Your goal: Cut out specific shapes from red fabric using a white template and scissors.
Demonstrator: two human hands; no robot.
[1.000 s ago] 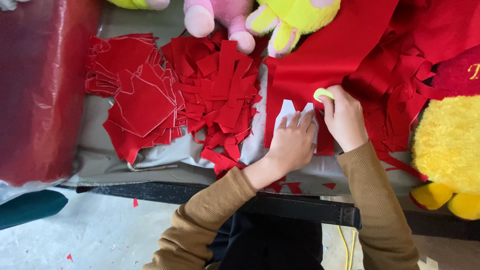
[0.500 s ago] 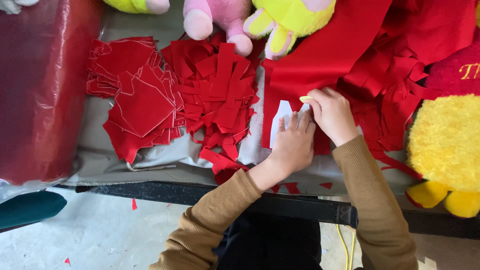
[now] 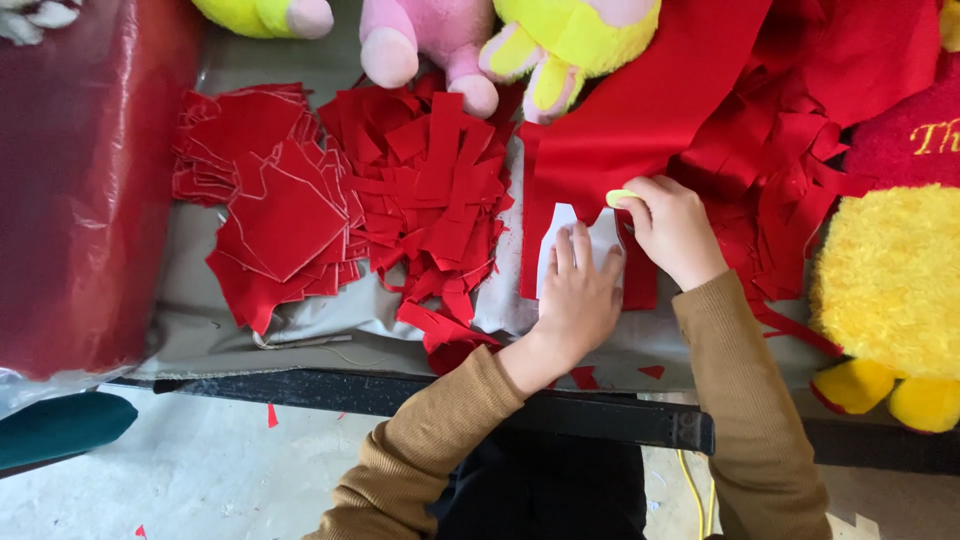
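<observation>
Left hand flat, fingers spread, pressing a white paper template onto red felt at the worktop near edge. Right hand just beside it, grip pinched shut on a small yellow chalk piece at the template's upper corner. Farther: cut red pieces; plush toys beyond.

A grey cloth covers the desk, whose black front edge runs above a pale concrete floor flecked with red scraps, all in soft, even daylight.
</observation>
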